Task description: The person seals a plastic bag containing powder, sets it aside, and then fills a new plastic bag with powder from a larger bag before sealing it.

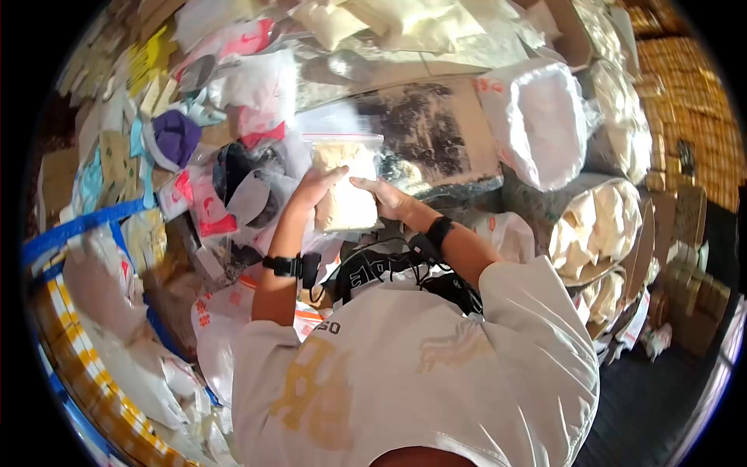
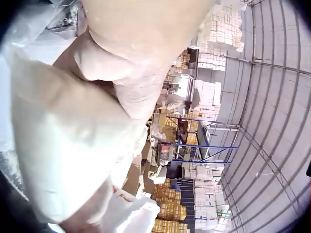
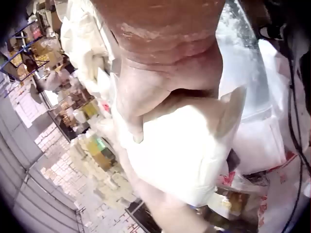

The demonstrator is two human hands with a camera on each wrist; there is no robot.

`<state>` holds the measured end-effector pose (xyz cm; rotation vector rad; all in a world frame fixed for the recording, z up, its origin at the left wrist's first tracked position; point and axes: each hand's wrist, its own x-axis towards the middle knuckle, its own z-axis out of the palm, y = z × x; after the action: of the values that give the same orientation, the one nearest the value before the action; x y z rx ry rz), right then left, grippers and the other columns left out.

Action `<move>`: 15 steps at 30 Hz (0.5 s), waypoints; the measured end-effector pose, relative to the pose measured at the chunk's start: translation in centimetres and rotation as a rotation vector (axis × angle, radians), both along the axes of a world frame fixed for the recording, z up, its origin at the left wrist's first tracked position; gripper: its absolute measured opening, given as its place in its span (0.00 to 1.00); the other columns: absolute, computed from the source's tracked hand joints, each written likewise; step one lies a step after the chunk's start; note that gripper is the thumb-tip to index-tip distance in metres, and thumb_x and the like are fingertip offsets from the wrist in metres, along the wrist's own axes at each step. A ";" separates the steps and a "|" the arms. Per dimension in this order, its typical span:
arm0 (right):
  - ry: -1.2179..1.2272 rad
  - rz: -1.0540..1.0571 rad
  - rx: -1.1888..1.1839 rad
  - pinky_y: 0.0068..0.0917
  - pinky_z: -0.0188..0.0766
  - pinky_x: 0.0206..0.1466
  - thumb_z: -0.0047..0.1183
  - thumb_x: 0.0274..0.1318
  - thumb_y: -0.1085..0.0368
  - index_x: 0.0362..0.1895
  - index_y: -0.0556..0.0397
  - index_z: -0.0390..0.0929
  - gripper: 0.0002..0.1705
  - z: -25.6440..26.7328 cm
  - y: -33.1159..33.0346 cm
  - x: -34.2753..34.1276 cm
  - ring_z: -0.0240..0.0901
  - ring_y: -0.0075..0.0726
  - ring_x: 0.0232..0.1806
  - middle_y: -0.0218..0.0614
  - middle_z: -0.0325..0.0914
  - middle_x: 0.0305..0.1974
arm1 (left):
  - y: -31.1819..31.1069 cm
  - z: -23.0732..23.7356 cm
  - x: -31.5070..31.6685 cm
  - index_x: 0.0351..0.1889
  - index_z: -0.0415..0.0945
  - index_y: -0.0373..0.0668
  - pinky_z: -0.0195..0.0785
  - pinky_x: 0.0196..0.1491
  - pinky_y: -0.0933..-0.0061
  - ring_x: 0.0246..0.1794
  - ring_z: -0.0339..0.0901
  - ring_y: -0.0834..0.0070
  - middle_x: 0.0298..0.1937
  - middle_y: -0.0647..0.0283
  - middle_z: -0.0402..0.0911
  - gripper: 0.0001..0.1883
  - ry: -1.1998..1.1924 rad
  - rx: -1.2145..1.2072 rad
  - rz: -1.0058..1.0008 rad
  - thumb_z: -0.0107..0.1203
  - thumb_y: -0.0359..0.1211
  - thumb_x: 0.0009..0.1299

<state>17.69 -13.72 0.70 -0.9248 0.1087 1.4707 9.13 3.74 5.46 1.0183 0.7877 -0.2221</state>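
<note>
A clear zip-lock bag [image 1: 346, 208] filled with pale cream powder is held up in front of the chest, its red-lined seal toward the far side. My left hand [image 1: 317, 189] grips its left edge, thumb on the near face. On the opposite edge, my right hand [image 1: 393, 201] grips it the same way. In the left wrist view the plump bag [image 2: 63, 141] fills the space beneath the left hand [image 2: 126, 68]. The right wrist view has the bag [image 3: 180, 153] between the right hand [image 3: 165, 82] and the left hand below; the fingers behind it are hidden.
Beyond the bag lies a powder-dusted cardboard box [image 1: 459, 124]. To the right stand a white-lined container [image 1: 548, 124] and a drum of cream-coloured packets [image 1: 595, 226]. A purple-lined pouch [image 1: 175, 136], pink-and-white bags [image 1: 214, 206] and a blue frame [image 1: 89, 229] are at left.
</note>
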 end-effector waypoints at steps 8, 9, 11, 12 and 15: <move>0.031 -0.116 -0.109 0.33 0.80 0.49 0.58 0.64 0.53 0.60 0.60 0.72 0.29 5.3 -8.9 3.1 0.80 0.36 0.48 0.42 0.80 0.52 | -9.7 1.8 1.2 0.60 0.73 0.36 0.76 0.48 0.70 0.44 0.82 0.71 0.49 0.60 0.83 0.22 -0.123 -0.094 -0.012 0.63 0.33 0.69; 0.072 -0.105 -0.102 0.33 0.80 0.50 0.58 0.64 0.53 0.61 0.60 0.72 0.28 6.0 -10.5 3.3 0.80 0.35 0.48 0.42 0.80 0.52 | -11.0 2.0 1.6 0.59 0.73 0.36 0.76 0.49 0.70 0.45 0.82 0.71 0.49 0.60 0.83 0.21 -0.133 -0.080 -0.002 0.62 0.31 0.69; -0.004 -0.123 -0.045 0.36 0.80 0.52 0.60 0.62 0.58 0.62 0.60 0.71 0.28 7.3 -13.6 3.8 0.80 0.36 0.49 0.42 0.80 0.53 | -13.7 2.5 2.8 0.59 0.73 0.36 0.76 0.50 0.71 0.47 0.82 0.72 0.49 0.60 0.83 0.20 -0.152 -0.047 0.017 0.60 0.27 0.69; -0.028 -0.180 -0.012 0.36 0.80 0.52 0.61 0.61 0.60 0.62 0.60 0.71 0.28 7.9 -15.5 3.9 0.81 0.36 0.49 0.42 0.80 0.53 | -15.5 3.7 3.7 0.60 0.72 0.35 0.76 0.51 0.72 0.50 0.80 0.72 0.51 0.59 0.82 0.21 -0.143 -0.008 0.024 0.60 0.23 0.68; 0.000 -0.355 0.069 0.37 0.81 0.52 0.61 0.61 0.65 0.62 0.60 0.71 0.27 9.5 -21.8 5.2 0.82 0.39 0.48 0.43 0.80 0.52 | -22.3 7.7 6.4 0.62 0.69 0.36 0.77 0.51 0.71 0.50 0.81 0.71 0.53 0.59 0.81 0.25 -0.264 0.186 -0.015 0.61 0.22 0.66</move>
<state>22.86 -35.49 10.22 -0.8026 0.2097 1.1378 15.49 -18.61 13.18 1.2015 0.5676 -0.0253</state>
